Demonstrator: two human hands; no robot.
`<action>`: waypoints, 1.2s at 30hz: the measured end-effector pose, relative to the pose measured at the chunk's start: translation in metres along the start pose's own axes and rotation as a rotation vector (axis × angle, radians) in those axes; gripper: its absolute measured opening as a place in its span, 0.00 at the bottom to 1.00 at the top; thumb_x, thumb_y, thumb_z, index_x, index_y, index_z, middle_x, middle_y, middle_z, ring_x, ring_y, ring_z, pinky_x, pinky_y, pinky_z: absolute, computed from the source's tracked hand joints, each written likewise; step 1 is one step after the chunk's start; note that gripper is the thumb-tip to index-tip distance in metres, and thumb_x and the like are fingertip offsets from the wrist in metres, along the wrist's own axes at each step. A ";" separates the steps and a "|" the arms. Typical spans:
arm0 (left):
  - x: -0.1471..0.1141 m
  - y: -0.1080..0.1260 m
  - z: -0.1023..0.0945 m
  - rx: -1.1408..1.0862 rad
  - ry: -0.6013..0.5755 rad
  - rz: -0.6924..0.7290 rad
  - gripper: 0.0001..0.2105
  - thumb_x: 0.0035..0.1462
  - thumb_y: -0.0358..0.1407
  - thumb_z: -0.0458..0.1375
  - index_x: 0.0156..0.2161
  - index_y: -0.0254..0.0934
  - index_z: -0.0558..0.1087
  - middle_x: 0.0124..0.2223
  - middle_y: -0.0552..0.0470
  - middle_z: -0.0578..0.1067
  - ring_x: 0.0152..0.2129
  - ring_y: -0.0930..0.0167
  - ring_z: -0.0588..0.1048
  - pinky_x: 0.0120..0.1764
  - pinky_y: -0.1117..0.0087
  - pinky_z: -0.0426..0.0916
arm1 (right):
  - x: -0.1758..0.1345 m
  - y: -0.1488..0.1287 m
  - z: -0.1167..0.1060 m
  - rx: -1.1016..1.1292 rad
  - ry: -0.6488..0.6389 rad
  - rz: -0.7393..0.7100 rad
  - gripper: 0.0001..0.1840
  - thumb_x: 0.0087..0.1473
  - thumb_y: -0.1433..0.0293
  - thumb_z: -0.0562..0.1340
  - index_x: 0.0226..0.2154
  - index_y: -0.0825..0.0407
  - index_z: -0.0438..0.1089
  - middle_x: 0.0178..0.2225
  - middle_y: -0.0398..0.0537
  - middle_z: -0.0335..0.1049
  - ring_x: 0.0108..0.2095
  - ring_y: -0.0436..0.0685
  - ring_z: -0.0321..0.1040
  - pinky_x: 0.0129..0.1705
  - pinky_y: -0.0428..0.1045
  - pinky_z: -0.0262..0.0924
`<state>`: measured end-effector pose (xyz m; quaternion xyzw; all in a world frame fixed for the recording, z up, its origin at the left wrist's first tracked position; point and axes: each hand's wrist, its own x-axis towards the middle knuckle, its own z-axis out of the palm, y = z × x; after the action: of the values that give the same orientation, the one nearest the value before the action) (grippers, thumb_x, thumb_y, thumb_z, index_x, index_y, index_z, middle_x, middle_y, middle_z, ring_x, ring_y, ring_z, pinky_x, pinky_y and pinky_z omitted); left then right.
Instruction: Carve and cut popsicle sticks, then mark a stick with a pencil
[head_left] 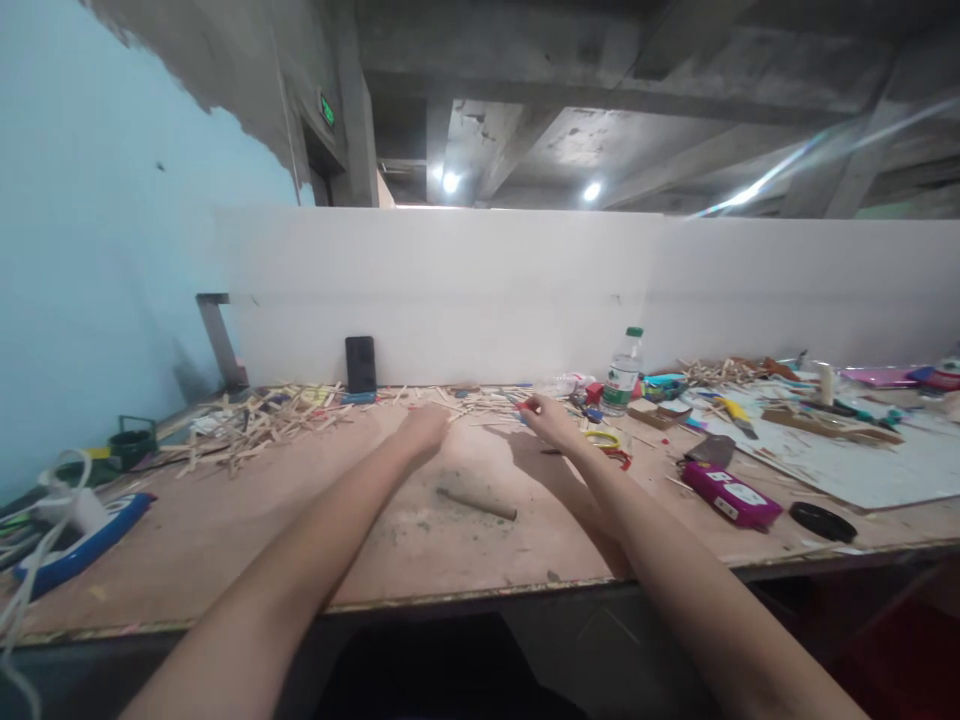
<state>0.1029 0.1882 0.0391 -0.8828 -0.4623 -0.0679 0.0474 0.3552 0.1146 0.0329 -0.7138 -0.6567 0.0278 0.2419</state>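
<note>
Both arms reach to the back of the wooden table. My left hand [427, 425] rests at the row of thin wooden sticks [480, 405]; its fingers are blurred and turned away, so I cannot see whether they hold anything. My right hand [547, 417] is at the right part of the same row, with thumb and fingers pinched together. A small reddish spot shows at its fingertips, too small to name. Between my forearms a brownish rod [480, 503] lies on the tabletop, apart from both hands.
A pile of sticks [255, 430] and a leaning black phone [361, 365] are at left. A bottle [622, 375], yellow tape roll [602, 440], purple box [731, 495] and black lid [823, 521] stand right. A white panel [465, 295] closes the back.
</note>
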 end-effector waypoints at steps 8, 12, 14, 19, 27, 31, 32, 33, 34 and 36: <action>0.018 0.023 0.000 -0.057 -0.018 -0.032 0.19 0.71 0.44 0.65 0.61 0.38 0.75 0.62 0.41 0.77 0.54 0.59 0.79 0.56 0.52 0.79 | -0.001 -0.001 0.007 0.100 0.054 -0.006 0.19 0.72 0.59 0.68 0.59 0.51 0.74 0.59 0.55 0.76 0.52 0.63 0.78 0.54 0.62 0.77; 0.012 0.001 -0.013 -0.119 -0.022 -0.094 0.19 0.72 0.44 0.65 0.61 0.37 0.75 0.62 0.42 0.77 0.55 0.59 0.79 0.56 0.50 0.79 | -0.001 0.006 0.013 0.134 0.086 0.011 0.20 0.72 0.59 0.68 0.59 0.52 0.74 0.58 0.54 0.76 0.53 0.63 0.77 0.54 0.63 0.76; 0.004 -0.017 -0.023 -0.156 -0.007 -0.126 0.19 0.72 0.44 0.65 0.61 0.37 0.75 0.61 0.42 0.77 0.55 0.59 0.79 0.56 0.50 0.79 | 0.000 0.012 0.016 0.151 0.112 0.008 0.20 0.72 0.58 0.68 0.58 0.52 0.75 0.57 0.54 0.76 0.52 0.63 0.78 0.53 0.62 0.77; -0.038 -0.052 -0.045 -0.330 0.062 -0.175 0.17 0.71 0.43 0.65 0.59 0.36 0.76 0.58 0.44 0.79 0.51 0.61 0.80 0.54 0.52 0.80 | 0.003 0.029 0.021 0.180 0.203 0.000 0.18 0.72 0.58 0.68 0.54 0.53 0.76 0.52 0.52 0.78 0.48 0.61 0.79 0.51 0.60 0.77; -0.096 -0.044 -0.067 -0.891 0.105 -0.216 0.19 0.74 0.37 0.61 0.66 0.37 0.69 0.49 0.47 0.79 0.38 0.68 0.81 0.41 0.64 0.81 | 0.005 0.030 0.023 0.215 0.272 -0.037 0.17 0.72 0.56 0.67 0.46 0.54 0.77 0.42 0.47 0.79 0.40 0.57 0.78 0.45 0.56 0.76; -0.129 -0.017 -0.068 -1.133 0.075 -0.273 0.17 0.76 0.41 0.58 0.64 0.38 0.70 0.44 0.50 0.78 0.32 0.71 0.77 0.35 0.67 0.78 | -0.003 0.009 0.008 0.285 0.281 -0.070 0.17 0.73 0.56 0.66 0.41 0.54 0.76 0.36 0.43 0.76 0.34 0.54 0.75 0.40 0.53 0.74; -0.139 -0.009 -0.067 -1.193 0.070 -0.290 0.16 0.76 0.42 0.57 0.63 0.38 0.70 0.42 0.51 0.77 0.29 0.73 0.75 0.33 0.69 0.76 | -0.008 0.001 0.003 0.310 0.281 -0.088 0.18 0.74 0.56 0.65 0.39 0.54 0.75 0.34 0.42 0.75 0.31 0.52 0.73 0.37 0.51 0.73; -0.150 -0.002 -0.065 -1.255 0.056 -0.308 0.17 0.76 0.45 0.57 0.62 0.38 0.70 0.40 0.53 0.75 0.26 0.74 0.72 0.29 0.71 0.73 | -0.014 -0.007 -0.003 0.338 0.282 -0.111 0.19 0.74 0.55 0.65 0.38 0.54 0.75 0.32 0.41 0.73 0.29 0.51 0.71 0.35 0.50 0.72; -0.161 0.005 -0.062 -1.314 0.042 -0.329 0.18 0.76 0.48 0.57 0.60 0.37 0.70 0.37 0.55 0.73 0.23 0.76 0.68 0.25 0.74 0.67 | -0.022 -0.016 -0.009 0.366 0.284 -0.140 0.20 0.75 0.55 0.64 0.37 0.53 0.74 0.30 0.40 0.72 0.27 0.50 0.69 0.33 0.49 0.70; -0.182 0.019 -0.053 -1.428 -0.013 -0.364 0.18 0.76 0.51 0.56 0.55 0.37 0.71 0.33 0.58 0.69 0.19 0.79 0.60 0.20 0.77 0.58 | -0.045 -0.037 -0.018 0.405 0.287 -0.209 0.22 0.76 0.54 0.62 0.35 0.52 0.73 0.28 0.38 0.69 0.25 0.49 0.65 0.31 0.48 0.67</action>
<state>0.0119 0.0220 0.0610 -0.6084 -0.4448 -0.3538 -0.5539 0.3214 0.0668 0.0498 -0.5757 -0.6670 0.0321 0.4718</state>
